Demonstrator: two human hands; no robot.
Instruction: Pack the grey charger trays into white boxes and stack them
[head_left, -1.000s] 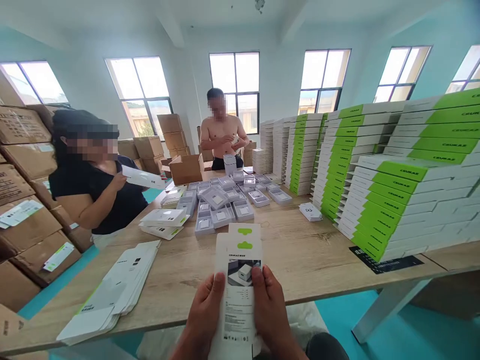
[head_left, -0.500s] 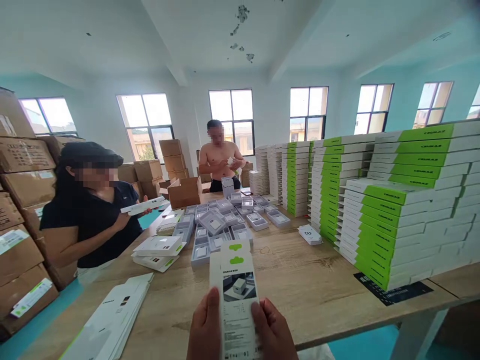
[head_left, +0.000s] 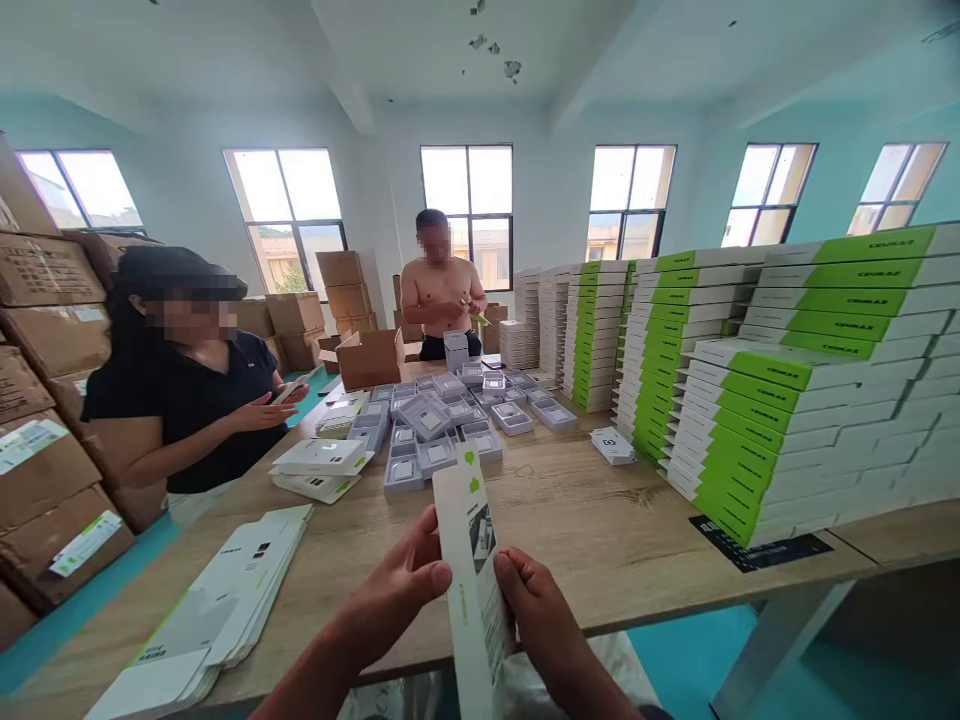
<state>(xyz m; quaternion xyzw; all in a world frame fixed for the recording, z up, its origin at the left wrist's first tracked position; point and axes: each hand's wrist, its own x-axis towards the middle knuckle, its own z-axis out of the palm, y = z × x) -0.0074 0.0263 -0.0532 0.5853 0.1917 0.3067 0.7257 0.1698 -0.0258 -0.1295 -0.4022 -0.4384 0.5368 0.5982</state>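
Observation:
A slim white cardboard packaging box [head_left: 469, 590] with green marks and a hang-tab stands tilted in front of me, a narrow side partly facing me. My right hand [head_left: 536, 610] is closed on its right edge, thumb in front. At its left edge is my left hand [head_left: 405, 575], the thumb against the edge and the other fingers partly hidden behind the box. On the left of the table lies a stack of flat white cartons [head_left: 217, 590]. Beyond the box sit several grey plastic trays [head_left: 435, 450] with small white items in them.
Tall stacks of white and green boxes [head_left: 780, 430] line the right side of the wooden table [head_left: 600, 540]. A small white pack [head_left: 613, 446] lies nearby. A co-worker [head_left: 202, 390] is at the left and another person [head_left: 442, 290] at the far end, by an open brown carton [head_left: 370, 358].
The packaging box has turned from its printed face to show a narrow side. My left hand has shifted its hold on the left edge. The left co-worker's hands have moved lower.

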